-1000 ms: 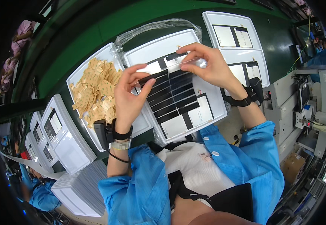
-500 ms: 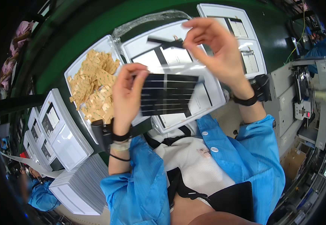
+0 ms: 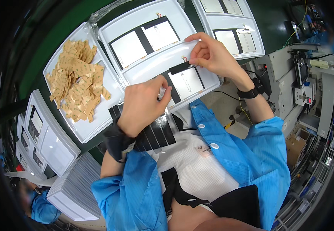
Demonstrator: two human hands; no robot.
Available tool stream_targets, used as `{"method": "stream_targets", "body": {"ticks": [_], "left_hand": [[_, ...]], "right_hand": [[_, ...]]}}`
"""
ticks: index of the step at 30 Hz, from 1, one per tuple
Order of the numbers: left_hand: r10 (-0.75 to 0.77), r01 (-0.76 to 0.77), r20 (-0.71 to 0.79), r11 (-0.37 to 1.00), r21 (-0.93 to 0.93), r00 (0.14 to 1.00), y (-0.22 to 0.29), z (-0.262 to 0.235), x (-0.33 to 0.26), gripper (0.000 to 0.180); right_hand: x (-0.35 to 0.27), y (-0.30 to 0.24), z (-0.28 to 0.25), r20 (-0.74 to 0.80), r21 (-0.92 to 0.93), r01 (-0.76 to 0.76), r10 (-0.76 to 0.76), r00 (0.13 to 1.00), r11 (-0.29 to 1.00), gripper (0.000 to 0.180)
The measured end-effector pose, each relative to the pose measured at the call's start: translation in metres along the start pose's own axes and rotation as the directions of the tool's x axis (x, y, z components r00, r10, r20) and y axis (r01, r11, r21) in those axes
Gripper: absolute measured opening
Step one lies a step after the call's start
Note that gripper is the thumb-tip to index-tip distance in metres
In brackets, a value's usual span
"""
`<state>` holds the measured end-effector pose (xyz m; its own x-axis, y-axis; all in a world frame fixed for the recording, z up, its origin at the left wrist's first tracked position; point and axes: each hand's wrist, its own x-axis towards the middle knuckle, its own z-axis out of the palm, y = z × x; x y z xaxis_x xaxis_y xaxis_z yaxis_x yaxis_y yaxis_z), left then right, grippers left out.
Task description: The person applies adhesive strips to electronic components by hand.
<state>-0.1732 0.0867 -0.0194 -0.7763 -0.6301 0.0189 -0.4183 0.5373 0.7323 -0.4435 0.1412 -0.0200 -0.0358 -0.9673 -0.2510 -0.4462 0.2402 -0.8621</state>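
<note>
My right hand (image 3: 215, 57) is closed in a pinch on one end of a short black adhesive strip (image 3: 179, 68). The strip lies along the top edge of a flat white battery pack (image 3: 184, 85) in the near half of a white plastic tray (image 3: 151, 69). Small coloured wires show just behind the strip. Curled over the tray's near left part, my left hand (image 3: 144, 102) has its fingers bent. A sheet of black strips (image 3: 157, 134) on clear backing extends beneath this hand and wrist, seemingly held by it; the gripping fingers are hidden.
At left, another white tray (image 3: 115, 82) holds a heap of tan paper pieces (image 3: 78, 79). More battery packs lie in a tray (image 3: 228, 23) at the far right. Stacked trays (image 3: 74, 186) stand at lower left. Grey equipment (image 3: 286, 77) stands on the right.
The sheet has come down from above the tray to beneath my left hand, near my body. My right hand has lowered the black strip onto the battery pack.
</note>
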Motion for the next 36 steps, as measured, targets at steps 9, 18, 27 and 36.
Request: {"method": "stream_targets", "body": {"ticks": [9,18,27,36], "left_hand": [[0.072,-0.062,-0.073,0.989,0.136,0.995,-0.01,0.025,-0.004,0.023],[0.115,-0.105,-0.016,0.951,0.292,0.993,-0.009,0.028,-0.002,0.051],[0.06,-0.055,-0.016,0.967,0.249,0.998,-0.007,0.025,-0.004,0.049],[0.025,-0.016,-0.047,0.983,0.185,0.999,-0.009,0.024,-0.005,0.044]], "right_hand": [[0.003,0.003,0.001,-0.026,-0.108,-0.015,0.012,1.0,0.994,0.056],[0.003,-0.004,0.006,-0.075,-0.198,0.038,-0.054,0.996,0.979,0.052],[-0.013,-0.008,0.001,-0.085,-0.588,0.203,-0.31,0.947,0.783,0.053],[-0.049,0.017,0.005,0.105,-0.827,0.336,-0.463,0.88,0.451,0.043]]}}
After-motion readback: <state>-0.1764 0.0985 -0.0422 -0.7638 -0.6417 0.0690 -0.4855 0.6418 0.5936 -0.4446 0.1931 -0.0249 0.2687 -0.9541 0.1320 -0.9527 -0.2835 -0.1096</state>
